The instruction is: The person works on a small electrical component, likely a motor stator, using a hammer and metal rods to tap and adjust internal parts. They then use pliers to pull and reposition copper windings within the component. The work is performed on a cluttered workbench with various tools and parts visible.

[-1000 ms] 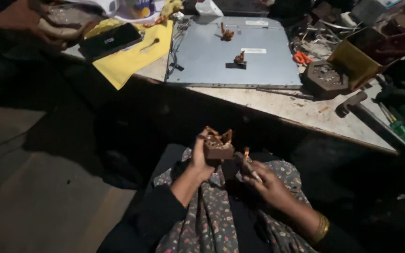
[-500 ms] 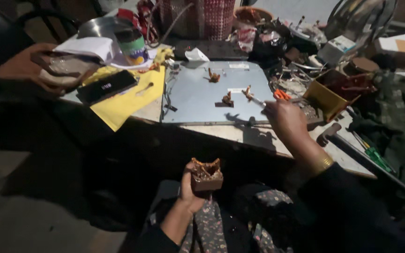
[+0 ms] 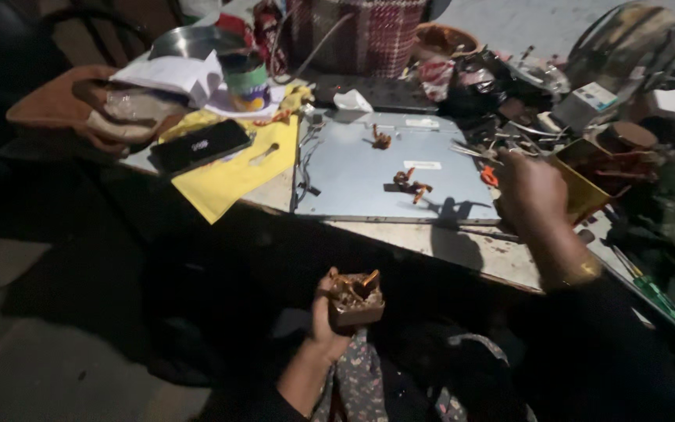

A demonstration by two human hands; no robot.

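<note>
My left hand [image 3: 323,319] holds a small brown block with copper wire coils [image 3: 355,298] above my lap, below the table edge. My right hand [image 3: 531,190] reaches over the right part of the workbench, near an orange-handled tool [image 3: 490,175] and a yellow box [image 3: 580,184]; the view is blurred and I cannot tell if it holds anything. On the grey metal panel [image 3: 353,176] lie two small copper-wound parts, one in the middle [image 3: 411,185] and one farther back [image 3: 381,139].
A yellow sheet [image 3: 232,180] with a black phone [image 3: 201,145] lies left of the panel. A cup [image 3: 245,81], papers, a plaid bag [image 3: 357,35] and cluttered tools crowd the back and right. A green screwdriver [image 3: 654,291] lies at the right edge.
My right hand left my lap, reached out over the panel, then moved right toward the yellow box. A copper part now lies on the panel's middle. The left hand stays put.
</note>
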